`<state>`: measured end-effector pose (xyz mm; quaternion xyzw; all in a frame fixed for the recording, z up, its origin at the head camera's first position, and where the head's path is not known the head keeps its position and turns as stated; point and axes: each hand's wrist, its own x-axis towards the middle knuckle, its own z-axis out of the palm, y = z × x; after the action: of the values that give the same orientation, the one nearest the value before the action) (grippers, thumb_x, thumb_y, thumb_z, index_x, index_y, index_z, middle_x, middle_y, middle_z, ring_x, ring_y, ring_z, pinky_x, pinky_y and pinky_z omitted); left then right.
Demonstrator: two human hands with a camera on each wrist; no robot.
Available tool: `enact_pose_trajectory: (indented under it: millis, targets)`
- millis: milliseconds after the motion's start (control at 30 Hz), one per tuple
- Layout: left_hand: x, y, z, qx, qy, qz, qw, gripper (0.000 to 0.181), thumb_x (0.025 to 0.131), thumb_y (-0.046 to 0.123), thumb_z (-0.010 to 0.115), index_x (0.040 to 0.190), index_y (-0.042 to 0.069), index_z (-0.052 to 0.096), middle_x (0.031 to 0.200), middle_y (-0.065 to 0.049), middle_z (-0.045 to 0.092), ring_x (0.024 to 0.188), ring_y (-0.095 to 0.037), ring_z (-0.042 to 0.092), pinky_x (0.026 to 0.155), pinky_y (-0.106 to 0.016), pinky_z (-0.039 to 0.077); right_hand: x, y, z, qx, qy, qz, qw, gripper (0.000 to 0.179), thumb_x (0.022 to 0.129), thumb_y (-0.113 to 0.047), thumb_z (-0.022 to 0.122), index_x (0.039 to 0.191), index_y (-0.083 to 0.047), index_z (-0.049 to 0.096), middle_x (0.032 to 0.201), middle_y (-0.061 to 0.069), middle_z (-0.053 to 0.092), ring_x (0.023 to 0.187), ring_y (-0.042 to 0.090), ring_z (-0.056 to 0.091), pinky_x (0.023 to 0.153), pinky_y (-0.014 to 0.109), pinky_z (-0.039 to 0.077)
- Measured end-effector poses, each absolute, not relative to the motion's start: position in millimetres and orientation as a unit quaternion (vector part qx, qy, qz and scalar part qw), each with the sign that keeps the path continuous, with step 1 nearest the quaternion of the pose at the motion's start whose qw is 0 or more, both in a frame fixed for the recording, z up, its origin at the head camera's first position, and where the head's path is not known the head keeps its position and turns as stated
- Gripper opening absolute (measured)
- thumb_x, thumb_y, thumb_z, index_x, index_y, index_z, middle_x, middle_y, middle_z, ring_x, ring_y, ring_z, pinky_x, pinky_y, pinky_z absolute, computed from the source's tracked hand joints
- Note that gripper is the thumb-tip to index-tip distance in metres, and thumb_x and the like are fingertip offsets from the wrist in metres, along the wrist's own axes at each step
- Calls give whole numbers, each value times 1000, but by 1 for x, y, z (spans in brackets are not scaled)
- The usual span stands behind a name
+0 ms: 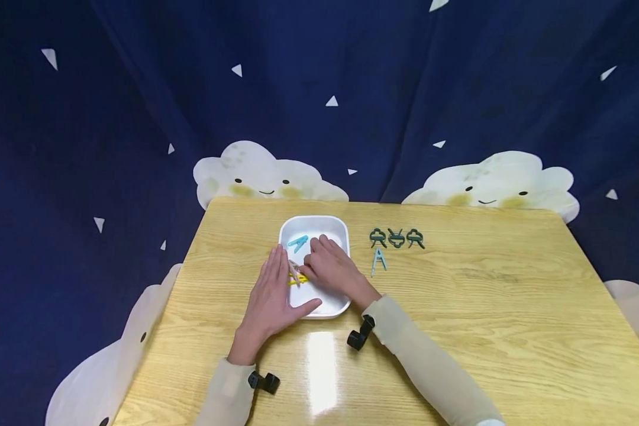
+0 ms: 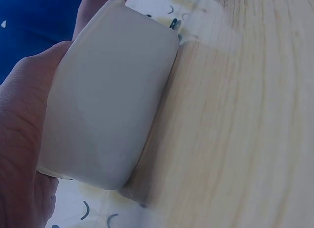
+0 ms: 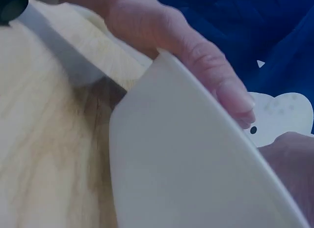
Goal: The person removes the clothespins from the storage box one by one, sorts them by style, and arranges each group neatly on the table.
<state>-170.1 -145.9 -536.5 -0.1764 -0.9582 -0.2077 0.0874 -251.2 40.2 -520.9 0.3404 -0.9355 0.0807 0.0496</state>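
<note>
Pale clip [image 1: 294, 270]: in the left part of the white tray [image 1: 322, 307], beside the yellow clips [image 1: 302, 278] and partly over them.
Clip handling: judged light and stiff, probably plastic; smooth faces may slip a little, and a thin leg could crack if twisted.
Hold point: across the body near the pivot appears soundest; squeezing the handle ends would probably work the spring.
Right grip [image 1: 330, 266]: over the tray, fingers bent down and thumb side close to the pale clip; fingertips are partly hidden, so whether it pinches the clip cannot be told.
Left grip [image 1: 270, 290]: spread, straight fingers along the tray's left rim, thumb held out over its near part.
Tray handling: judged light and rigid, apt to slide if pushed; the rim offers the best hold.
Light-blue clip [image 1: 299, 242]: in the tray's far left part, apart from the yellow clips.
Dark green clips [image 1: 396, 242]: three in a row, right of the tray; a pale blue clip [image 1: 379, 258] lies just nearer than the leftmost.
Bench [image 1: 484, 325]: wood-grained, carrying the tray and the outside clips.
</note>
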Motion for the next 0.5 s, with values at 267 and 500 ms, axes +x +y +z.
enact_pose_trajectory:
  millis: [267, 500]
  targets:
    - [-167, -145, -540, -178, -957, -215, 83, 131, 84, 89, 52, 165, -3, 8, 175, -19, 5, 162, -34, 8, 131, -42, 12, -253, 34, -526, 337, -937, 86, 36, 27, 101, -28, 66, 78, -15, 73, 95, 1, 53, 93, 22, 43, 84, 36, 42]
    - [-169, -147, -537, -180, -957, -209, 92, 130, 84, 87, 54, 165, -4, 9, 174, -21, 6, 162, -33, 6, 131, -44, 12, -255, 32, -523, 281, -953, 47, 103, 28, 96, -28, 68, 75, -9, 68, 95, 8, 53, 93, 26, 44, 82, 39, 44]
